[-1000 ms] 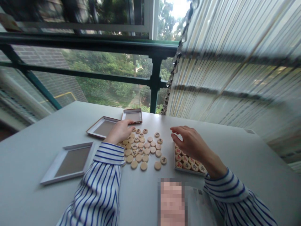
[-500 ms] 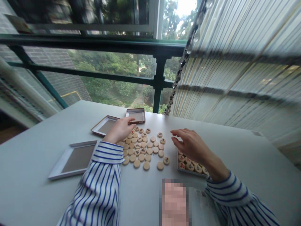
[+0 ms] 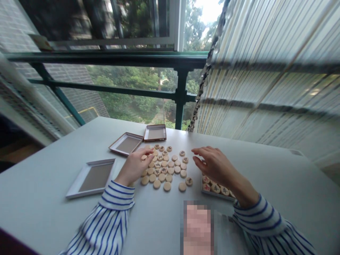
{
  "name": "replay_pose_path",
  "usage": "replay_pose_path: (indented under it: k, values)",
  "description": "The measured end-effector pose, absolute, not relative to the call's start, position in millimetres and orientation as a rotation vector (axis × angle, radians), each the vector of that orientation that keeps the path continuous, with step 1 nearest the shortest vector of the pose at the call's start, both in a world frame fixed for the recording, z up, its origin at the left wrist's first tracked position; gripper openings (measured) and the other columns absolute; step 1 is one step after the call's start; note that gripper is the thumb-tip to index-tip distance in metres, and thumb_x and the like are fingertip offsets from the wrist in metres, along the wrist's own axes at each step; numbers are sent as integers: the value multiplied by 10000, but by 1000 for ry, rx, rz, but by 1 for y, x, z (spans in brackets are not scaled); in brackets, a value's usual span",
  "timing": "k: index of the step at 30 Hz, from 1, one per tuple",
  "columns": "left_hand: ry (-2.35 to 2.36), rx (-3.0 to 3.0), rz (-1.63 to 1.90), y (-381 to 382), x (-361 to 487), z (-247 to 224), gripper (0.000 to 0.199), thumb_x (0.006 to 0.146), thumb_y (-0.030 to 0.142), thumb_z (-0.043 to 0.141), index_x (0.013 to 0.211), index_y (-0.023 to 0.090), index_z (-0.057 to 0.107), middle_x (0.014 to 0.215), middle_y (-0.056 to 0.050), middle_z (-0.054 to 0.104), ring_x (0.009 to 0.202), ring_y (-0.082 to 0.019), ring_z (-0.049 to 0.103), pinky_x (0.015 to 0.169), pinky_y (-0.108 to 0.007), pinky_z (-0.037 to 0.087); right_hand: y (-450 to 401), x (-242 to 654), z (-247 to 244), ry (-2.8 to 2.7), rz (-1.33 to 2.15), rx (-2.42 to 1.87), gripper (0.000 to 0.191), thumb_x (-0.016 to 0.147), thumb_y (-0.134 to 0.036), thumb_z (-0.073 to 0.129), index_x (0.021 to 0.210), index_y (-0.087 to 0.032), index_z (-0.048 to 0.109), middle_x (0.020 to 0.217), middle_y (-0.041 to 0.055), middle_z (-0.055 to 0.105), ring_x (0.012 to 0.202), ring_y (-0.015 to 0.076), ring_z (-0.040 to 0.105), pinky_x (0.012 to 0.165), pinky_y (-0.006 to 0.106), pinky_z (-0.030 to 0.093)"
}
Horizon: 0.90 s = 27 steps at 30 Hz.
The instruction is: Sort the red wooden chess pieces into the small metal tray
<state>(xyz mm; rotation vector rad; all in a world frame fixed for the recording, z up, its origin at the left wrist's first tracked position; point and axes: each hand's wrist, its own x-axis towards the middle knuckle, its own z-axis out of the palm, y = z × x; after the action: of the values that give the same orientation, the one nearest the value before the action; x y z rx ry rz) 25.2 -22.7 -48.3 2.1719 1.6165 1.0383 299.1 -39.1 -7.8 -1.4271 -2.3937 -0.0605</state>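
Many round wooden Chinese chess pieces (image 3: 164,164) lie loose across the middle of the table, some showing black characters and others turned blank side up. Over the left edge of this group is my left hand (image 3: 134,165), its thumb and fingers curved and slightly apart; part of the pieces under it is hidden. To the right, my right hand (image 3: 216,163) hovers with thumb and fingers apart and nothing visible between them. Beneath its palm and wrist stands a shallow box (image 3: 216,194) holding rows of chess pieces with red and black characters, partly covered by the hand.
Three shallow trays or lids lie left and behind: a white-edged one (image 3: 91,179), a brown-rimmed one (image 3: 113,148) and a smaller one (image 3: 155,139). A blurred-out patch (image 3: 198,226) and a clear plastic thing (image 3: 228,230) are at the near edge. Window railing (image 3: 180,92) rises behind the white table (image 3: 159,219).
My left hand has drawn back toward me, away from the far trays, to the left side of the loose pieces. My right hand stays nearly in place. The camera view has shifted slightly.
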Motion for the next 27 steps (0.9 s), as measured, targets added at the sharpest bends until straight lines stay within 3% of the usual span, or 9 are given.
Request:
replay_pose_path:
  k: [5, 15, 27]
  values:
    - [1497, 2337, 850, -31, 25, -64, 167, 722, 311, 577, 780, 177, 658, 944, -70, 643, 926, -201, 578, 863, -355, 444, -39, 295, -12, -2426, -54, -1432, 266, 852, -273, 437, 1055, -187, 586, 963, 54, 656, 890, 196, 566, 780, 344, 403]
    - [1631, 2467, 634, -39, 31, -68, 190, 684, 340, 593, 811, 222, 671, 1143, -85, 552, 1074, -265, 482, 933, -463, 352, -50, 282, -13, -2525, 44, -1339, 258, 852, -241, 435, 1063, -197, 577, 981, 76, 645, 938, 196, 555, 805, 342, 395]
    - [1720, 2442, 574, -42, 34, -66, 211, 678, 395, 590, 781, 230, 673, 1116, -82, 548, 1071, -273, 475, 918, -460, 357, -58, 275, -13, -2584, 80, -1274, 250, 854, -239, 443, 1064, -198, 572, 999, 78, 633, 921, 189, 556, 787, 338, 402]
